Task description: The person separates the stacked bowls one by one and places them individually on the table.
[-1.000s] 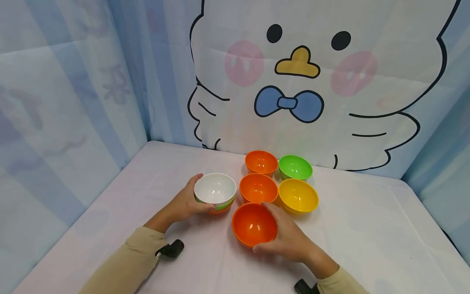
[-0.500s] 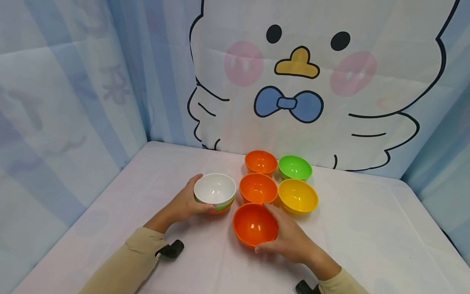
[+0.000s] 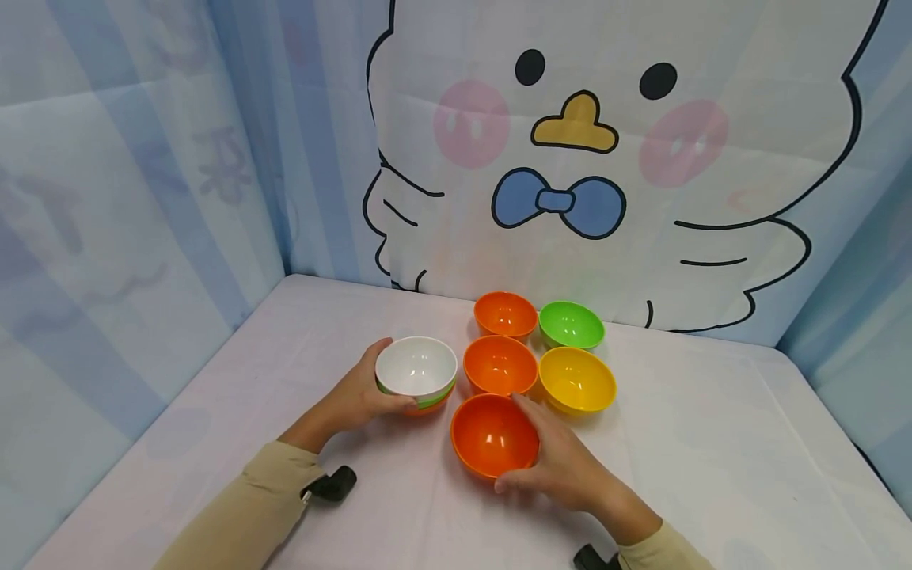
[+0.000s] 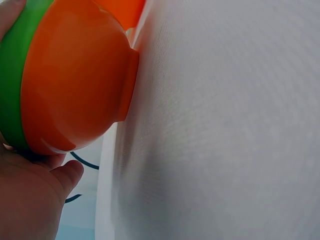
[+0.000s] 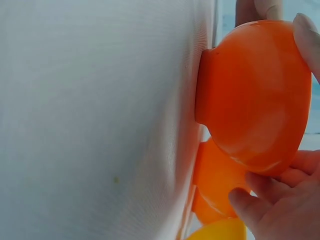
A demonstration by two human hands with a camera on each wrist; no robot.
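Observation:
On the left of the group, a white bowl (image 3: 416,368) sits nested in a green bowl (image 4: 16,75), and that one in an orange bowl (image 4: 75,75) whose foot is at the tabletop. My left hand (image 3: 363,389) grips this stack from its left side, thumb at the front. Nearest to me is a deep orange bowl (image 3: 493,437), upright and holding nothing. The right hand (image 3: 559,459) holds it by its right side, with thumb in front and fingers behind. In the right wrist view its foot is right at the white cloth.
Behind the front bowl stand a middle orange bowl (image 3: 501,366), a far orange bowl (image 3: 506,314), a yellow bowl (image 3: 577,381) and a lone light green bowl (image 3: 571,324), close together. A white cloth covers the table (image 3: 712,427). A printed curtain (image 3: 456,237) hangs along the back edge.
The right hand and the front orange bowl have shifted very slightly to the right since the earliest frame. The left hand and its stack stay put.

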